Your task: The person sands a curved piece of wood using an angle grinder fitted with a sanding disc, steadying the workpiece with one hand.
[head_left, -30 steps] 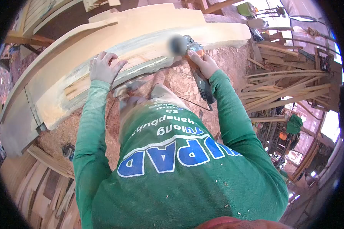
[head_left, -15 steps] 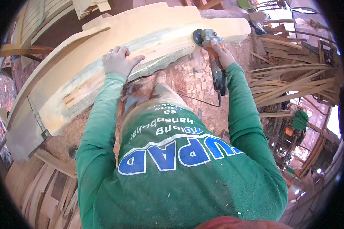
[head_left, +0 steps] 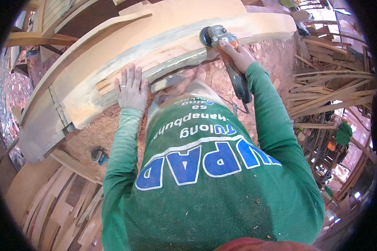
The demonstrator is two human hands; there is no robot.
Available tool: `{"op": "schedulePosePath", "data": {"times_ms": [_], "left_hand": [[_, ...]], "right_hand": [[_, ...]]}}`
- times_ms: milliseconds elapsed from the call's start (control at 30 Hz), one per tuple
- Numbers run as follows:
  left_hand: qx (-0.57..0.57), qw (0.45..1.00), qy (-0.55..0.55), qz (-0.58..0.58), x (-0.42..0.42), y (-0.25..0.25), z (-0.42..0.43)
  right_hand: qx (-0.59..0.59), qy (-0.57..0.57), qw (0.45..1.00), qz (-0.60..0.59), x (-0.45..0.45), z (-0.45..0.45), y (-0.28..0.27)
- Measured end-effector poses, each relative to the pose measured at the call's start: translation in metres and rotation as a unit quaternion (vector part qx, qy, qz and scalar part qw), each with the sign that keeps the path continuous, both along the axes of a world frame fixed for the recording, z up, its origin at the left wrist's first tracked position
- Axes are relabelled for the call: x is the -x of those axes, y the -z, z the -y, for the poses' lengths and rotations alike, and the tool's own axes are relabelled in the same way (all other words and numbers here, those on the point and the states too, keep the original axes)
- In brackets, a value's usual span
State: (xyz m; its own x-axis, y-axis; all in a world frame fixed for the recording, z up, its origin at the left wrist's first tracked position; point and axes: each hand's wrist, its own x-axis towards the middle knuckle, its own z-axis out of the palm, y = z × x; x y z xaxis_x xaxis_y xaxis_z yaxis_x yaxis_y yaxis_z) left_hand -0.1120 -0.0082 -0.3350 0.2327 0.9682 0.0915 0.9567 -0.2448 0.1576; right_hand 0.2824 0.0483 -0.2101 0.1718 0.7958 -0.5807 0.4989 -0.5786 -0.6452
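Observation:
A long, curved wooden piece (head_left: 171,29), pale with a grey dusty band along it, stretches across the space before me. My right hand (head_left: 238,56) is wrapped around an angle grinder (head_left: 240,85) with an orange and dark body. The grinder's round disc is at the near side of the wood's surface; whether it touches or hovers I cannot tell. My left hand (head_left: 132,90) lies flat, its fingers stretched out over the wood's near edge beside a rough, yellowish recess (head_left: 106,86). A ring shows on one finger.
Curved wooden strips (head_left: 335,92) are heaped at the right. Planks (head_left: 50,205) lie at the lower left. A blue and dark object (head_left: 99,156) rests on the dusty floor near my left forearm. The grinder's cord (head_left: 234,109) hangs by my right side. Wood chips litter the floor.
The grinder in my right hand has moved left along the wood. My left hand has slid left and towards me, its fingers straightening. The whole view has shifted a little.

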Motion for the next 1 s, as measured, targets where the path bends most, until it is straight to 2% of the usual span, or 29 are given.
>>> {"op": "schedulePosePath", "data": {"times_ms": [167,300,400,500,567,600,700,800,900,933,1000], "left_hand": [[-0.025,0.998,-0.059,0.028,0.061,0.017,0.012],[-0.061,0.99,-0.123,0.003,0.118,0.031,0.024],[-0.147,0.974,-0.158,0.066,0.144,0.006,0.027],[-0.109,0.94,-0.199,0.257,0.148,-0.025,0.029],[-0.131,0.92,-0.227,0.293,0.143,-0.032,0.028],[-0.139,0.909,-0.236,0.314,0.138,-0.034,0.024],[-0.145,0.904,-0.239,0.324,0.12,-0.051,0.012],[-0.166,0.909,-0.203,0.323,0.116,-0.047,-0.002],[-0.104,0.919,-0.183,0.333,0.109,-0.033,-0.015],[-0.103,0.934,-0.155,0.305,0.109,-0.027,-0.021],[-0.099,0.958,-0.099,0.249,0.103,-0.014,-0.036]], "right_hand": [[-0.054,-0.053,0.997,0.013,0.048,0.007,0.019],[-0.001,-0.083,0.995,0.053,0.081,0.013,0.021],[-0.003,-0.101,0.995,0.019,0.132,0.017,0.003],[-0.035,-0.187,0.981,0.044,0.17,0.016,0.022],[0.029,-0.254,0.965,-0.059,0.206,0.009,-0.001],[0.026,-0.28,0.959,-0.036,0.224,0.007,0.001],[-0.011,-0.322,0.947,0.014,0.269,0.002,0.004],[-0.031,-0.347,0.937,-0.021,0.282,0.002,0.024],[-0.026,-0.313,0.949,-0.039,0.255,0.005,0.034],[-0.013,-0.298,0.955,0.003,0.241,0.004,0.016],[0.044,-0.228,0.972,-0.031,0.201,0.009,0.007]]}}
